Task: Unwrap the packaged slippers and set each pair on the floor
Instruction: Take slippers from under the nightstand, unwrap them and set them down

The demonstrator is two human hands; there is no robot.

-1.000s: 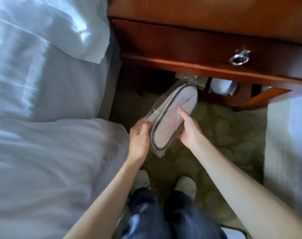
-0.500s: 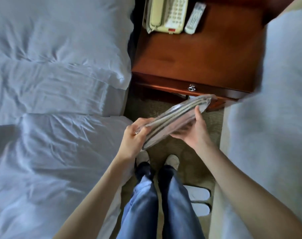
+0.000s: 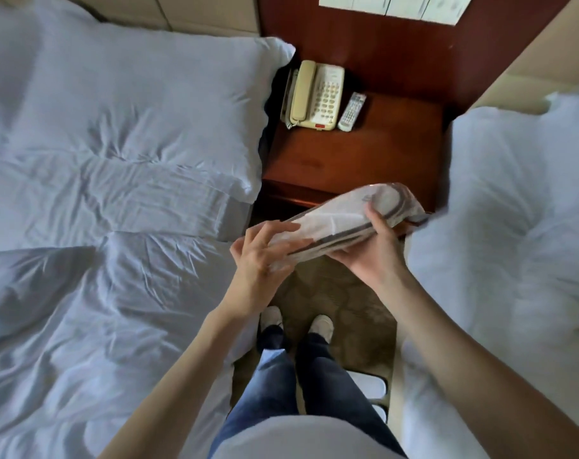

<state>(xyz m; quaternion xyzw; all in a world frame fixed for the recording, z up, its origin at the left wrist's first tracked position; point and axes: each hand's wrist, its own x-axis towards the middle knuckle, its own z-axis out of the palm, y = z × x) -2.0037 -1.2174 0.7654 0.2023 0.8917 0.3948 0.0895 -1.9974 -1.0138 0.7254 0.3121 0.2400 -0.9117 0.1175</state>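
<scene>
A packaged pair of white slippers (image 3: 341, 220) with dark trim, sealed in clear plastic, is held flat at waist height between the two beds. My left hand (image 3: 258, 256) pinches the plastic at the pack's near left end. My right hand (image 3: 374, 250) grips the pack from below and the right, thumb on top. An unwrapped white pair (image 3: 372, 392) lies on the carpet behind my right leg, partly hidden by it.
A white bed (image 3: 99, 226) fills the left side and another bed (image 3: 506, 243) the right. Between them stands a wooden nightstand (image 3: 364, 157) with a phone (image 3: 314, 94) and a remote (image 3: 351, 111). My feet stand on the patterned carpet (image 3: 354, 303).
I have stood up from the nightstand's lower shelf, lifting the pack to waist height. The pack has turned flatter, and my left hand has shifted onto the plastic end.
</scene>
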